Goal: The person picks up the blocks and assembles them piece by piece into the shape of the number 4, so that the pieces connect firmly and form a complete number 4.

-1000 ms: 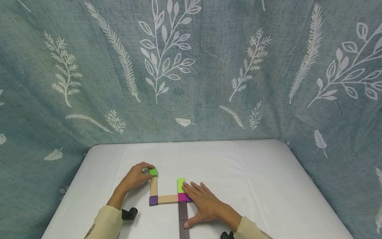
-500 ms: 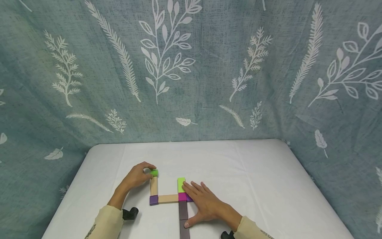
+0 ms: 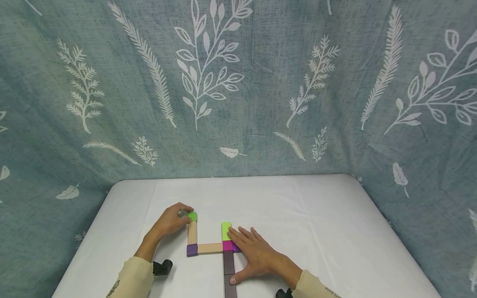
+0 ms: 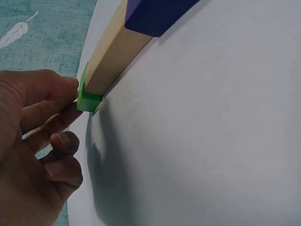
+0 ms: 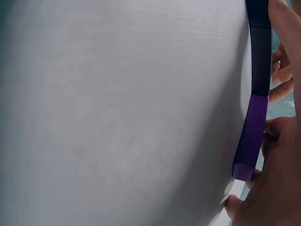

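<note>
My left hand (image 3: 172, 219) pinches a small green block (image 3: 192, 216) between thumb and fingers. That block sits at the far end of a plain wooden block (image 3: 192, 232), whose near end meets a dark purple block (image 3: 191, 250). A second wooden block (image 3: 210, 248) runs from there to a magenta block (image 3: 227, 246). Beyond the magenta one lies a lime block (image 3: 226, 231); dark grey blocks (image 3: 229, 262) line up toward me. Fingers spread, my right hand (image 3: 257, 253) rests over this row, thumb on a dark block and fingertips at the lime one. It partly covers another purple block (image 5: 251, 136).
A white-covered table (image 3: 316, 227) carries the blocks. Behind it hangs a teal leaf-patterned cloth (image 3: 261, 82). Black wrist-worn devices (image 3: 162, 267) stick out beside both sleeves, low over the table.
The green block in my left fingers has shifted slightly toward me, and it sits flatter at the wooden block's end. My right hand has stayed in place.
</note>
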{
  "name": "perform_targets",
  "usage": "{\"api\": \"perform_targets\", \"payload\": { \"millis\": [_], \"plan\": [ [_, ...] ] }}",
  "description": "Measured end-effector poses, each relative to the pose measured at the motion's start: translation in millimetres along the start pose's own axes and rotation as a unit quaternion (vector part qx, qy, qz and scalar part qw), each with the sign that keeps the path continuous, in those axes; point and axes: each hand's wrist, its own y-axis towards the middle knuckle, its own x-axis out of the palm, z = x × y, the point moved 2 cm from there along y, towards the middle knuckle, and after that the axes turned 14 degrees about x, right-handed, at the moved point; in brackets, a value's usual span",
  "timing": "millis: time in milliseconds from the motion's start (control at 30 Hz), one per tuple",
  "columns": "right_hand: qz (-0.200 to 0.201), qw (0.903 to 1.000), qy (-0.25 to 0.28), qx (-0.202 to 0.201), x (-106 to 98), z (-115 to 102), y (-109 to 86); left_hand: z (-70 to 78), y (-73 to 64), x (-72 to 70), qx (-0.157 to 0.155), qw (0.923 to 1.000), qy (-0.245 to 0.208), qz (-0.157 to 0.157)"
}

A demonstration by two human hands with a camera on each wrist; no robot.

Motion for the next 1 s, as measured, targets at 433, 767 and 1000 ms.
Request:
{"api": "perform_targets", "payload": {
  "millis": [433,767,1000],
  "plan": [
    [-0.001,1.0,0.002,-0.001,1.5,0.5,0.5,-4.4,-0.7,2.8,-0.004,1.0,-0.004,0.001],
    [0.002,1.0,-0.006,-0.001,1.5,1.0,1.1,-4.5,-1.8,1.5,0.001,0.9999,-0.014,-0.001],
    [0.0,1.0,-0.001,0.001,1.0,0.6,1.1,-4.3,-1.3,2.2,0.005,0.9999,-0.01,-0.003]
  ]
}}
